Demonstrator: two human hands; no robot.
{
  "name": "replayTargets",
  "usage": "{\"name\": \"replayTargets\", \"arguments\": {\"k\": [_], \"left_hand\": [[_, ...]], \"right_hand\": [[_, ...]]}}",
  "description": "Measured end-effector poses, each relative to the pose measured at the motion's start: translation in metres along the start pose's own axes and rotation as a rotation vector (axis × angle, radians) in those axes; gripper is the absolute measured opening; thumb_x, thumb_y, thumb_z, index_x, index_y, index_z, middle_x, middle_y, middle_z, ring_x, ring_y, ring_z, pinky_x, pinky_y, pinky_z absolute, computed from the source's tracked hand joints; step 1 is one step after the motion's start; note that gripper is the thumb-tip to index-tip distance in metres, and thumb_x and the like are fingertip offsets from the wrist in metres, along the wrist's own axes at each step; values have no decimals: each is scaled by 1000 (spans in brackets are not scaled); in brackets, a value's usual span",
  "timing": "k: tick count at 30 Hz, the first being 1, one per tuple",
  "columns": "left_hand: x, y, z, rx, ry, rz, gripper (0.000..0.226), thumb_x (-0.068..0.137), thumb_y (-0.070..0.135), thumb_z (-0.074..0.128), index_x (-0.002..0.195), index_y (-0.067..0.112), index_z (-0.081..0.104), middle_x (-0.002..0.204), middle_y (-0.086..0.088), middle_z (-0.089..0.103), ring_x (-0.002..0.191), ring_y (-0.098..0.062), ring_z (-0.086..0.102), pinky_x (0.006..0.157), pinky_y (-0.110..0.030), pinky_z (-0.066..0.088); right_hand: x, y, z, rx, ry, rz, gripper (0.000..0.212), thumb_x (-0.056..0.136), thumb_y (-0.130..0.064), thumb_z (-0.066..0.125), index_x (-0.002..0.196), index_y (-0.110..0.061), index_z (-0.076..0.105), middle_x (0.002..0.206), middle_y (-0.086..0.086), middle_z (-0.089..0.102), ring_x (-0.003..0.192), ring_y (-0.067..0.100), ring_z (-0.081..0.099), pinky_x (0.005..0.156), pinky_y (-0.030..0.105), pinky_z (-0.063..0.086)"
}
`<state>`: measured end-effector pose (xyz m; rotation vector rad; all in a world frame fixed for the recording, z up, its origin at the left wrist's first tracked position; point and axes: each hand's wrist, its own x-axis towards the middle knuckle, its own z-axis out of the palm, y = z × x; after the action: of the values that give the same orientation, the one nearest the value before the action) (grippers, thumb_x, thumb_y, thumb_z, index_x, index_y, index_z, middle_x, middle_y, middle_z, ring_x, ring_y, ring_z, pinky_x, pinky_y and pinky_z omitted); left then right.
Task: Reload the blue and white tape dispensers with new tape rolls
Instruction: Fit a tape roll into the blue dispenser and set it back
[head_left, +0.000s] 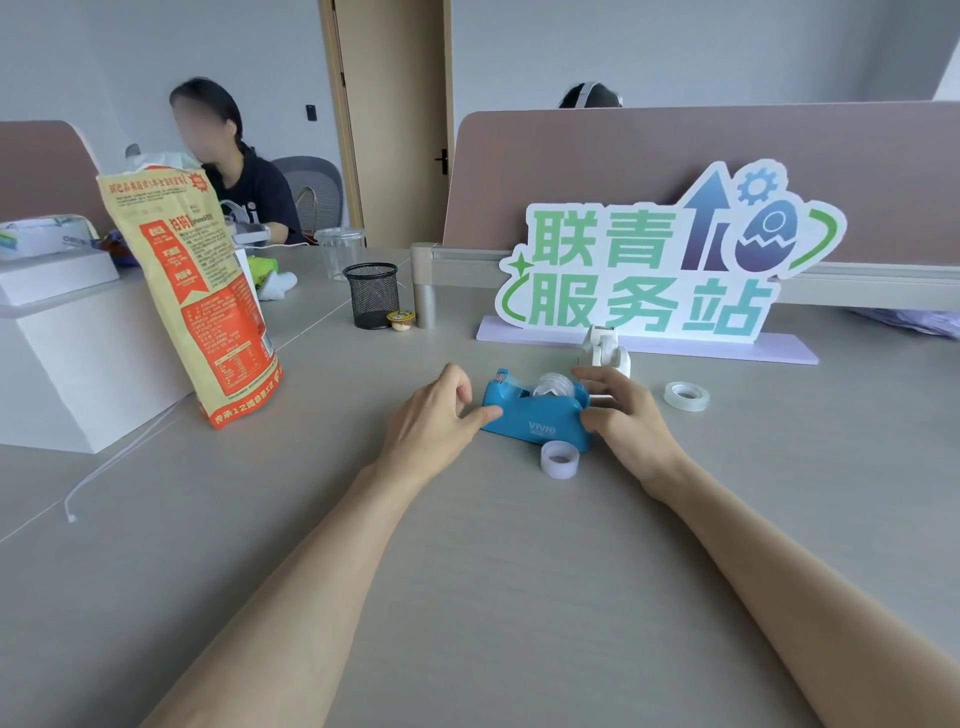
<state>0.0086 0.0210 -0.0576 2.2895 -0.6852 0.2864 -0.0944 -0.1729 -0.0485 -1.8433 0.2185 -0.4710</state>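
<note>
- Broadly, the pale grey tabletop (519, 571) carries everything, and each place below is given from the blue plastic tape dispenser (530, 422), which sits flat between the two hands.
- The right hand (628, 421) clasps the dispenser's rear end, with fingers (597, 375) over the far side and the thumb on the near side. This grip should hold the body down while the roll is worked.
- The left hand (434, 421) is at the cutter end. Its thumb touches the dispenser's near side and its fingers are curled just beside the blade. Whether they actually pinch anything I cannot tell.
- The dispenser's well seems to hold a clear tape roll (556, 385). Judging by that, the step is seating it: press the hub fully into its slots, then draw the free end towards the cutter, keeping fingertips off the teeth.
- The white plastic tape dispenser (605, 353) stands just behind the blue one, untouched and probably next.
- A clear flat tape roll (686, 396) lies to its right, apart.
- A small frosted ring-shaped roll (559, 459) stands on edge just in front. It could easily be knocked and roll away.
</note>
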Motion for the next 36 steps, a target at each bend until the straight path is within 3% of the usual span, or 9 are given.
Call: {"name": "replayTargets", "arguments": {"k": [4, 7, 12, 16, 21, 26, 29, 32, 36], "left_hand": [[1, -5, 2, -8, -79, 53, 9, 89, 38, 60, 88, 30, 57, 77, 18, 61, 76, -9, 59, 66, -28, 43], [0, -4, 0, -18, -103, 77, 23, 91, 38, 56, 112, 32, 63, 97, 20, 66, 95, -9, 62, 84, -30, 49], [-2, 1, -1, 79, -169, 67, 38, 92, 59, 39, 123, 44, 54, 109, 4, 61, 114, -14, 54, 92, -33, 45], [-5, 8, -2, 145, -195, 79, 50, 88, 64, 44, 132, 39, 48, 122, 2, 56, 123, -14, 48, 94, -35, 42], [10, 4, 7, 104, -260, 102, 57, 88, 59, 50, 138, 34, 43, 129, -6, 56, 126, -23, 48, 97, -36, 42], [34, -3, 19, 90, -326, 73, 57, 91, 59, 42, 142, 34, 37, 144, 0, 50, 129, -23, 48, 101, -39, 43], [56, -5, 30, 104, -361, 34, 50, 95, 53, 38, 141, 32, 38, 144, -2, 49, 128, -25, 48, 101, -41, 41], [74, -7, 41, 153, -352, 19, 46, 98, 47, 35, 138, 26, 42, 140, -9, 51, 125, -29, 49, 100, -41, 41], [90, -7, 49, 212, -341, 20, 47, 100, 45, 33, 141, 25, 39, 141, -12, 49, 127, -32, 47, 101, -40, 40]], "right_hand": [[1, -1, -6, 43, -92, 5, 53, 71, 1, 57, 122, -16, 57, 102, 6, 58, 90, 16, 59, 72, 15, 48], [1, 2, -6, 65, -117, 8, 48, 83, 13, 57, 124, -12, 57, 98, 5, 59, 89, 15, 60, 75, 17, 51], [5, 11, 0, -134, -110, -57, 35, 82, -14, 75, 116, -18, 67, 110, -2, 70, 90, 10, 70, 83, 22, 54], [8, 14, 5, -286, -106, -122, 29, 86, -24, 71, 116, -24, 69, 113, -6, 72, 92, 7, 70, 87, 24, 53], [18, 11, 11, -415, -103, -150, 41, 90, -34, 65, 130, -27, 58, 118, -8, 67, 86, 8, 66, 83, 20, 47], [39, 15, 21, -531, -55, -151, 45, 93, -38, 56, 136, -27, 50, 110, -3, 69, 85, 15, 49, 86, 26, 43], [53, 16, 30, -736, 23, -188, 43, 95, -40, 47, 135, -23, 48, 122, 1, 68, 93, 31, 60, 85, 35, 47], [68, 19, 40, -986, 68, -190, 39, 99, -41, 36, 129, -17, 43, 104, 16, 70, 92, 42, 62, 69, 39, 42], [86, 23, 45, -1063, 88, -186, 38, 101, -40, 31, 125, -13, 41, 99, 18, 69, 90, 42, 63, 68, 40, 42]]}}
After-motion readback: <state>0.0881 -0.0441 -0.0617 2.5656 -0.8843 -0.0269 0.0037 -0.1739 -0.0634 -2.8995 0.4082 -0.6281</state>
